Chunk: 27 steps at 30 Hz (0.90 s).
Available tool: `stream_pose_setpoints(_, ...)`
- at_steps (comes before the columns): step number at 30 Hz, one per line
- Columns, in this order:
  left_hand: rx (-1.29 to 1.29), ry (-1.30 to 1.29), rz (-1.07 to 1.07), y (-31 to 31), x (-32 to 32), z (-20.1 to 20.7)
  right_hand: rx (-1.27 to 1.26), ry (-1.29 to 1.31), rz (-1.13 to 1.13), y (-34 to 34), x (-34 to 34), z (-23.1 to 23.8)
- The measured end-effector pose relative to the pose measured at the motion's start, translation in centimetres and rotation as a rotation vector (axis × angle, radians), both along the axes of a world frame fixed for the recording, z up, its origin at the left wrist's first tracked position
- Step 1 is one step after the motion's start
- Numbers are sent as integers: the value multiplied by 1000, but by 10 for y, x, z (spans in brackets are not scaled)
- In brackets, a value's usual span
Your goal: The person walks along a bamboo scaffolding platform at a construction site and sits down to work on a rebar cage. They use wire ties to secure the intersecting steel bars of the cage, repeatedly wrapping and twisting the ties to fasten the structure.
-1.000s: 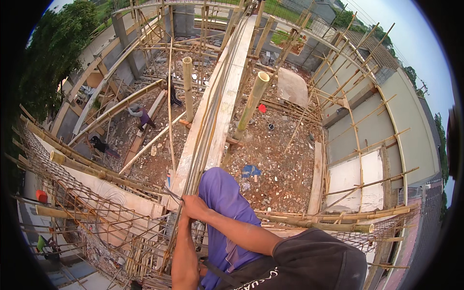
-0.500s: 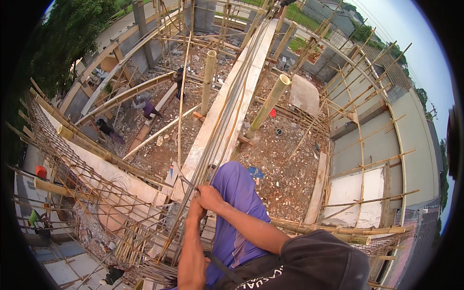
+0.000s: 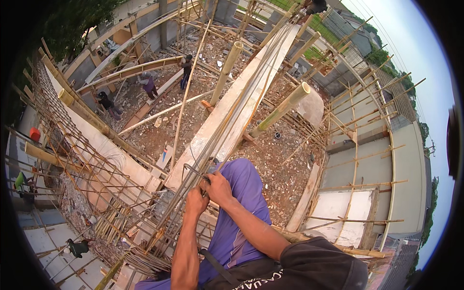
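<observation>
Both my hands work close together over a bundle of long steel reinforcing bars point(image 3: 227, 130), just left of my purple-clad knee point(image 3: 244, 186). My right hand point(image 3: 218, 188) is closed at the end of a bent steel rod point(image 3: 193, 169), with something dark at its fingers. Right beside it, my left hand point(image 3: 196, 202) has its fingers pinched together at the bars; what they hold is hidden. The bars lie lengthwise on a pale plank formwork point(image 3: 203, 137) that runs away from me.
Bamboo posts point(image 3: 285, 108) rise beside the formwork. A rebar cage point(image 3: 108, 174) curves along the left. Far below, rubble-covered ground point(image 3: 275, 174) spreads out, with several people, among them one in purple point(image 3: 149, 86). Someone crouches at the formwork's far end point(image 3: 314, 7).
My hands have drawn slightly apart, the right one now higher and further right. More of the bent rod shows above them. The whole view has tilted and shifted.
</observation>
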<state>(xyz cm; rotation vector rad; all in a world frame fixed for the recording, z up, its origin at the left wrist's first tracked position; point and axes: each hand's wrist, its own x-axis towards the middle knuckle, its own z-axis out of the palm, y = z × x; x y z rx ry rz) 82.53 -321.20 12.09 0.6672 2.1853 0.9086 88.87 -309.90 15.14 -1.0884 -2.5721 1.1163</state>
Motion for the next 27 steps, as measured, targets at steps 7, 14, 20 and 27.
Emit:
stream_pose_setpoints(7,128,134,37,-6,12,-10,-43,-60,-21,6,-3,2)
stream_pose_setpoints(14,181,131,45,-4,19,-7,133,-162,153,21,-3,11)
stream_pose_setpoints(20,167,152,-2,-9,20,-8,48,-490,659,88,-22,-15)
stream_pose_setpoints(27,150,84,106,-7,17,-4,194,-484,751,82,-25,-22)
